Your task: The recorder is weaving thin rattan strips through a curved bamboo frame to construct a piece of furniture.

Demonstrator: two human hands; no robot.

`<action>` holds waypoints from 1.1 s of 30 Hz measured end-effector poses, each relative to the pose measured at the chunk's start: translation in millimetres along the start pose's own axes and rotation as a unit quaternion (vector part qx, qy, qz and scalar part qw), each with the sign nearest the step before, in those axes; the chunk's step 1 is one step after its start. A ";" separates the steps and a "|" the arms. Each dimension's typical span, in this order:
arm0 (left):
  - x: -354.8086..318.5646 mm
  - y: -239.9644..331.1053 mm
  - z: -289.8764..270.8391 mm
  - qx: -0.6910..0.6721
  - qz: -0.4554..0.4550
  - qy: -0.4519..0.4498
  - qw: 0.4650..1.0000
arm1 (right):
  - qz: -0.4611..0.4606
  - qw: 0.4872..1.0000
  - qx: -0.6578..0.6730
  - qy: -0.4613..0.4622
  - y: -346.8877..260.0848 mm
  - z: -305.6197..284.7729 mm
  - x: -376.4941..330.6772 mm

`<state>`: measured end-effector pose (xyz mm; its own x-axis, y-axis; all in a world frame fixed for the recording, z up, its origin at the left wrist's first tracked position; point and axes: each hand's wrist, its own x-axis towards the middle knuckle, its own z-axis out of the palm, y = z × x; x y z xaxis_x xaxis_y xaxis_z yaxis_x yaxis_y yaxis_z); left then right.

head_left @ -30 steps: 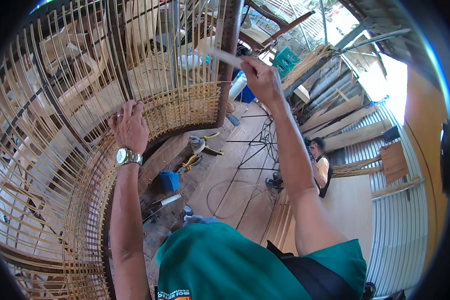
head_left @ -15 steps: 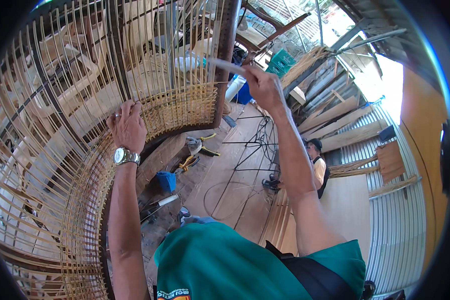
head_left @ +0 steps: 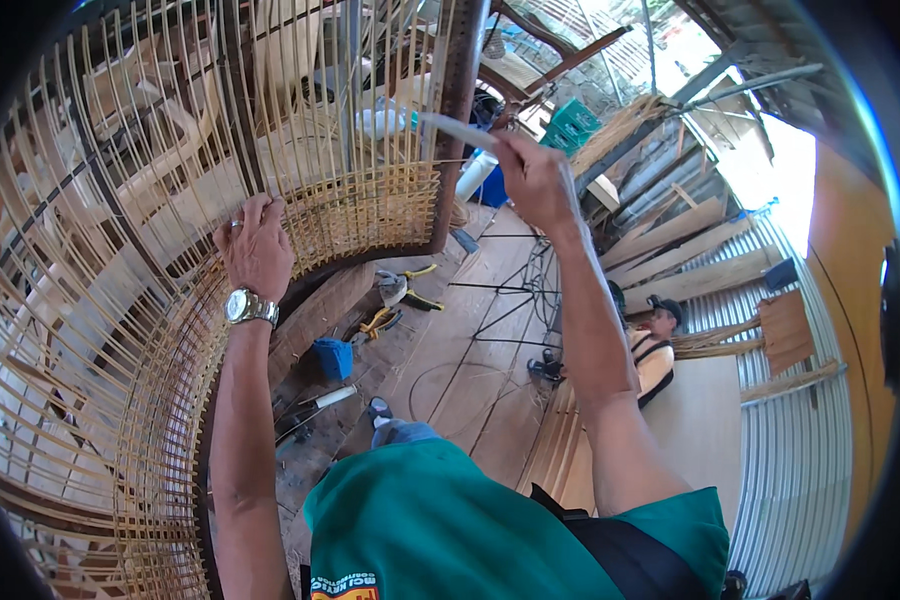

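Curved dark-rimmed rattan lattice (head_left: 375, 212), denser along its lower edge, pale strip (head_left: 460, 129) aslant near its right

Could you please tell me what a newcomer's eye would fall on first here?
Probably the large curved cane lattice filling the left side, with the person's left hand resting at its woven band. Next might come the raised right hand, upper centre, gripping a pale flat strip that points left. The bright teal shirt at the bottom centre also stands out.
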<state>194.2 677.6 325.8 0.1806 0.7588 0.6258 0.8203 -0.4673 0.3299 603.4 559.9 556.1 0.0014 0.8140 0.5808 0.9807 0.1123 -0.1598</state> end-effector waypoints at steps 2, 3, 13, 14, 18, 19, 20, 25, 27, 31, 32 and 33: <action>1.6 3.7 7.9 0.010 -0.006 0.003 1.000 | -0.041 0.994 0.065 0.075 -27.4 8.6 15.1; 2.2 6.9 12.5 0.013 -0.008 0.008 1.000 | -0.029 0.999 0.022 0.030 -25.3 24.1 16.8; 21.1 36.5 49.1 0.025 -0.001 0.036 0.999 | -0.074 0.989 0.118 0.058 50.7 83.2 25.6; 15.1 31.0 51.8 0.027 0.002 0.043 0.999 | -0.056 0.988 0.064 -0.129 52.7 81.3 23.6; 15.4 16.4 51.6 0.034 -0.015 0.027 0.999 | -0.041 0.988 0.123 -0.087 21.7 67.0 40.7; 17.4 17.5 54.1 0.037 -0.016 0.024 0.999 | -0.036 0.987 0.156 -0.035 17.4 63.2 43.0; 18.6 18.1 55.8 0.037 -0.015 0.029 0.999 | -0.011 0.988 0.156 -0.004 9.5 68.2 44.8; 20.9 22.9 65.6 0.023 -0.001 0.029 0.999 | -0.078 0.974 0.033 -0.208 34.7 98.7 39.7; 21.2 15.8 66.2 0.030 0.002 0.035 0.999 | -0.067 0.983 0.078 -0.154 25.3 101.8 37.7; 21.7 8.4 67.7 0.032 -0.004 0.039 0.999 | -0.036 0.981 0.192 0.012 8.4 83.1 48.0; 22.3 8.1 67.5 0.029 -0.002 0.040 0.999 | -0.041 0.971 0.223 0.069 9.0 83.9 52.3; 24.4 10.0 68.3 0.026 0.000 0.040 0.999 | -0.014 0.962 0.235 0.135 13.3 87.2 56.2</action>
<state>243.8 722.4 296.1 0.1388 0.7186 0.6815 0.8471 -0.4426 0.2942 599.4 656.8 517.1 0.0891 0.6365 0.7661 0.7845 0.4291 -0.4477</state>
